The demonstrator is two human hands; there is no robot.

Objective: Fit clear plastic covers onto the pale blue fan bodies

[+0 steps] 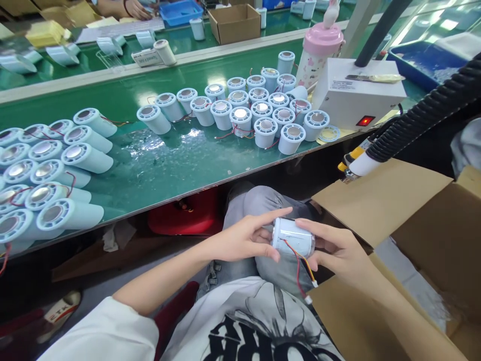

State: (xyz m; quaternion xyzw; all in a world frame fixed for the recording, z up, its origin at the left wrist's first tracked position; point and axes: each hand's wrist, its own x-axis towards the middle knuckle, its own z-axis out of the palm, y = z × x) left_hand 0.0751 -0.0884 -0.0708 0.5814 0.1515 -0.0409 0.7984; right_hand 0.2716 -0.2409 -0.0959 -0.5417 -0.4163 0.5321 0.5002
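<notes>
Above my lap, a light blue cylindrical housing (292, 237) lies on its side between my two hands. Red, yellow and dark wires with small white plugs (308, 299) hang from it. Its wall looks glossy, with a clear rim at the right end. My right hand (330, 245) grips the right end between thumb and fingers. At the left end, my left hand (255, 235) holds the housing with thumb below and index finger stretched out above; its other fingers are partly hidden behind. Many similar housings (240, 116) stand on the green bench (176, 170), round vented ends up.
More housings (71, 213) crowd the bench's left side. A white box with a lit red switch (358, 93), a pink-lidded bottle (313, 55) and a black ribbed hose (424, 110) are right. An open carton (383, 200) stands beside me. Across the bench is another person's hand (137, 9).
</notes>
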